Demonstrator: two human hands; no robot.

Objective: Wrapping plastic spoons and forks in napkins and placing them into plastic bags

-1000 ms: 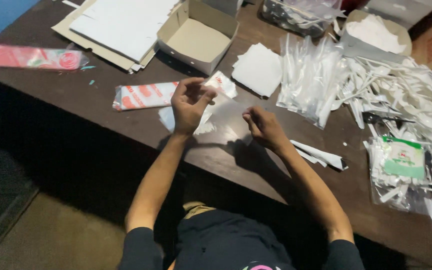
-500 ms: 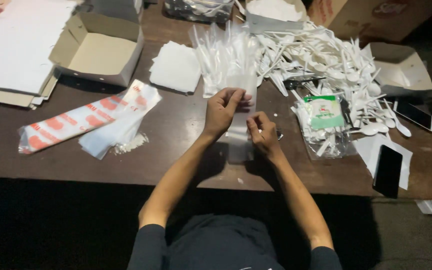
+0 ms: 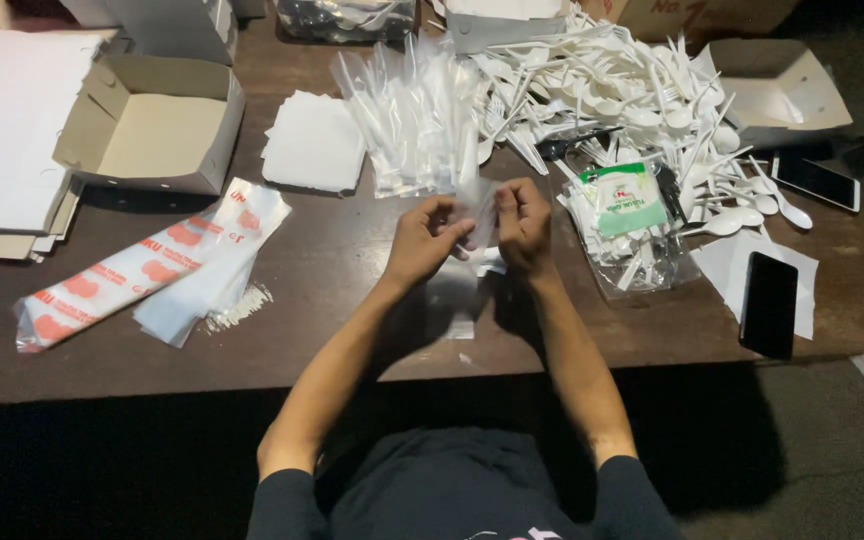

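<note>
Pinching a clear sleeve (image 3: 479,212) between both hands above the table (image 3: 352,260): left hand (image 3: 424,240) gripping its left edge, right hand (image 3: 522,222) gripping the right. Hovering just in front of a pile of clear sleeves (image 3: 414,120), with another flat sleeve (image 3: 455,295) lying below. Sitting nearby: white napkins (image 3: 312,145), an open box (image 3: 152,125), heaped plastic spoons (image 3: 632,90), a black phone (image 3: 769,303).
</note>
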